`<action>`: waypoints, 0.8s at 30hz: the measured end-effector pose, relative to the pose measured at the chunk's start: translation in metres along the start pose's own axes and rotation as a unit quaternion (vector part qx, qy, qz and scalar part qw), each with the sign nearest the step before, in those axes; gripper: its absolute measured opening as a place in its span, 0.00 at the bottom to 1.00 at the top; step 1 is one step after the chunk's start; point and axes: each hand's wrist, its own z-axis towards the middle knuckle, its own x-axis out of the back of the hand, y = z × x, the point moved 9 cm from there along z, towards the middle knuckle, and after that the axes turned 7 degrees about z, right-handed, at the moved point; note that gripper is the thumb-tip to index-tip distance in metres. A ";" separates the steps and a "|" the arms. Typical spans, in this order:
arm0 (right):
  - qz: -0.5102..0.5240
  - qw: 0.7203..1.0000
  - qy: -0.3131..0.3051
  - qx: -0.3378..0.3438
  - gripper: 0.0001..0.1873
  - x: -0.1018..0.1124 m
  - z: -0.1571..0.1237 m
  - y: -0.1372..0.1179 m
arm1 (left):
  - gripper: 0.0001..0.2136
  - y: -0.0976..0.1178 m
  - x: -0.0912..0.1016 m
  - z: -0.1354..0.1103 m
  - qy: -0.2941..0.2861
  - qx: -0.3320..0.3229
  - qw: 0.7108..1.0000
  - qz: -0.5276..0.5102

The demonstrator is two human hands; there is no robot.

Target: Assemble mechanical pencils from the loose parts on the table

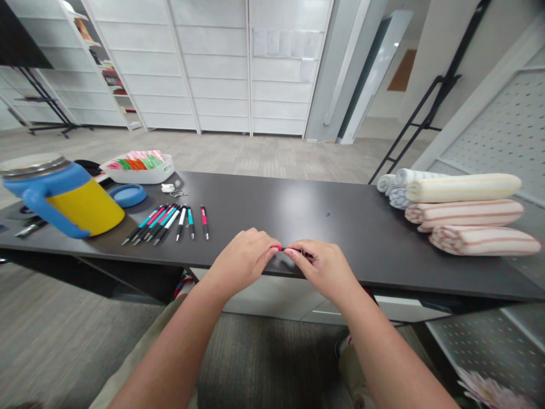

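Observation:
Both my hands meet over the near edge of the dark table [332, 227]. My left hand [242, 258] and my right hand [323, 267] are each closed in a pinch on one pen [284, 249]. Only a short red and dark stretch of that pen shows between the fingertips. A row of several pens [166, 221] with pink, teal and black barrels lies on the table to the left of my hands.
A big yellow and blue jug [68, 199] stands at the far left beside a blue lid [128, 194]. Behind it sits a white tray [140, 167] of coloured items. Rolled striped towels [464, 213] are stacked at the right.

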 end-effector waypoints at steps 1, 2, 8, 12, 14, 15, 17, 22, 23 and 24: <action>-0.002 1.000 0.001 -0.001 0.13 0.000 0.000 0.000 | 0.14 0.001 0.001 0.000 0.002 0.000 1.000 0.001; -0.005 1.000 0.002 -0.002 0.13 0.000 0.000 0.001 | 0.14 0.001 0.002 0.001 0.003 0.000 1.000 0.003; -0.011 1.000 0.012 -0.005 0.11 0.000 0.000 0.002 | 0.09 0.002 0.006 0.001 0.043 0.012 0.999 0.002; -0.001 1.000 0.028 0.010 0.10 0.002 -0.001 0.003 | 0.11 0.006 0.007 0.001 0.062 -0.005 0.998 0.012; -0.002 0.999 0.031 0.018 0.10 0.001 -0.001 0.003 | 0.09 0.006 0.006 0.000 0.063 -0.007 0.998 0.014; -0.004 0.999 0.030 0.020 0.09 0.001 -0.001 0.003 | 0.07 0.005 0.007 0.000 0.066 -0.005 0.998 0.013; -0.007 0.999 0.032 0.020 0.09 0.001 -0.001 0.003 | 0.07 0.004 0.008 -0.001 0.072 -0.001 0.997 0.014; -0.007 0.999 0.039 0.025 0.09 0.002 -0.001 0.001 | 0.11 0.005 0.007 -0.001 0.079 -0.011 0.996 0.033; -0.009 0.999 0.037 0.028 0.08 0.002 -0.001 0.001 | 0.10 0.006 0.007 -0.001 0.077 -0.011 0.996 0.032; -0.011 0.999 0.036 0.030 0.08 0.002 -0.001 0.001 | 0.08 0.005 0.006 -0.001 0.076 -0.009 0.997 0.029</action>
